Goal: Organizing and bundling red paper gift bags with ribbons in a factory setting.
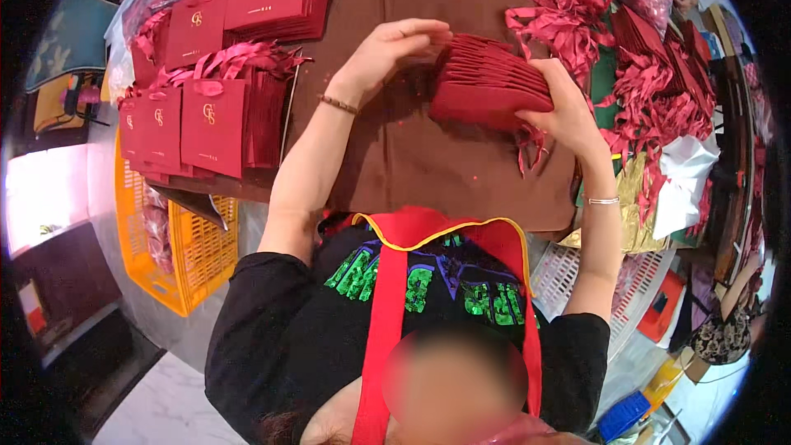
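Note:
A bundle of dark red paper gift bags [490, 91] stands on the brown tabletop, its edges fanned in layers toward the far side. My right hand [568, 111] grips the right end, with the thumb on the near face and the fingers behind. At the far left corner of the bundle is my left hand [391, 53], its fingers stretched out. Its fingertips come close to the bags; whether they touch I cannot tell. Red ribbon ends [530, 152] hang below the bundle near my right thumb.
Finished-looking stacks of red bags [212, 128] with ribbon handles line the table's left side. Loose red ribbons [556, 33] heap along the far right. An orange crate [177, 259] sits below at left, a white basket [610, 288] at right. White plastic [688, 177] lies at the right.

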Demonstrator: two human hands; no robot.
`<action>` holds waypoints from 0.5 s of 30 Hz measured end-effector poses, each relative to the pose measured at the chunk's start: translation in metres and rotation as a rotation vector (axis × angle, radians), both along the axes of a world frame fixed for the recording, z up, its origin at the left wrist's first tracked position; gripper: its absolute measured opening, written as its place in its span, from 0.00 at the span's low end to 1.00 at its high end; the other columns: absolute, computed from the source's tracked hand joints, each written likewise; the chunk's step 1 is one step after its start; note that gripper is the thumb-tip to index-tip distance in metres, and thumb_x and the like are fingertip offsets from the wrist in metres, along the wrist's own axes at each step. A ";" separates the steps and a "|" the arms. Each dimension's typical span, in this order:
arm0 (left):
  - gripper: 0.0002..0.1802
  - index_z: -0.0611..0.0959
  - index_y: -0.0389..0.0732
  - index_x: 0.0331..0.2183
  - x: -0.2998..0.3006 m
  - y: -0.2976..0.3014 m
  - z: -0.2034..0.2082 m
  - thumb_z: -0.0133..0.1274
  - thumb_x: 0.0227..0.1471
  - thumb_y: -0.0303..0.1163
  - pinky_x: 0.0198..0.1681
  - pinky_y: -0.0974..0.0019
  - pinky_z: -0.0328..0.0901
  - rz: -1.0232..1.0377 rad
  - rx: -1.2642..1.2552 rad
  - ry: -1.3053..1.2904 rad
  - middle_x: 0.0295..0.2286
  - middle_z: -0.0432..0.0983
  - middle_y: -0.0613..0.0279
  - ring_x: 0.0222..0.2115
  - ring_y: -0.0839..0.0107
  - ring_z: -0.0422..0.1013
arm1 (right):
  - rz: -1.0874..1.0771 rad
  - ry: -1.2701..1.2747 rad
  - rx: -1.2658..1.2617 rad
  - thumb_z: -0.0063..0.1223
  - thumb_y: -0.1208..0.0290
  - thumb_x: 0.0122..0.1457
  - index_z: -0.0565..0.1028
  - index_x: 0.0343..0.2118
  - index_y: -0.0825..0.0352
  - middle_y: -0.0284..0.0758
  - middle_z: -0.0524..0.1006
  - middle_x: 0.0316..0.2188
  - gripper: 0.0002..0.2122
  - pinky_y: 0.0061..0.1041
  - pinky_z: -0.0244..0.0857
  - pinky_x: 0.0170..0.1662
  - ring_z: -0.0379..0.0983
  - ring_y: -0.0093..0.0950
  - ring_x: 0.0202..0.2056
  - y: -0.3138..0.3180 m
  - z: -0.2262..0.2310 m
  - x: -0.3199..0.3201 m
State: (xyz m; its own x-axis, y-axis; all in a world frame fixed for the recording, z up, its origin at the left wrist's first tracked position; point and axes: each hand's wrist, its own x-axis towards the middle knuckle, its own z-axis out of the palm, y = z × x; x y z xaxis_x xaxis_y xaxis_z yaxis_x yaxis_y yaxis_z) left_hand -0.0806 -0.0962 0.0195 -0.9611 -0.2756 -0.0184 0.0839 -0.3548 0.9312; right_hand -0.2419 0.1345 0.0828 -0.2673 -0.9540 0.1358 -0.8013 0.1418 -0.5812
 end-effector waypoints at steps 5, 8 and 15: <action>0.18 0.73 0.34 0.45 0.011 0.009 0.001 0.45 0.51 0.23 0.46 0.72 0.62 0.006 -0.018 0.004 0.41 0.72 0.61 0.42 0.75 0.68 | 0.083 -0.044 0.069 0.59 0.82 0.33 0.65 0.42 0.69 0.39 0.65 0.40 0.27 0.27 0.57 0.50 0.63 0.35 0.46 -0.002 0.004 0.000; 0.18 0.74 0.35 0.45 0.015 0.011 0.008 0.48 0.49 0.22 0.44 0.74 0.63 -0.005 -0.143 0.053 0.39 0.74 0.62 0.39 0.78 0.69 | 0.106 0.005 0.095 0.59 0.82 0.33 0.65 0.43 0.68 0.40 0.64 0.43 0.28 0.27 0.56 0.51 0.62 0.36 0.48 -0.003 0.006 -0.001; 0.15 0.78 0.36 0.39 0.018 0.012 0.003 0.51 0.45 0.21 0.41 0.75 0.64 -0.014 -0.300 0.173 0.35 0.75 0.63 0.36 0.77 0.69 | 0.091 0.025 0.133 0.59 0.82 0.32 0.65 0.44 0.68 0.41 0.63 0.44 0.30 0.28 0.55 0.53 0.61 0.38 0.49 -0.006 0.005 -0.003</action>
State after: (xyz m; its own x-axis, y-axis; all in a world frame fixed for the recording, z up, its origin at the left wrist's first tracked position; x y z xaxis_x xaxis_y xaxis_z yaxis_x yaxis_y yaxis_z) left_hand -0.0623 -0.0839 0.0227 -0.9467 -0.2306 0.2251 0.2468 -0.0695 0.9666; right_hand -0.2447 0.1290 0.0876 -0.1773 -0.9841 0.0124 -0.8284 0.1425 -0.5417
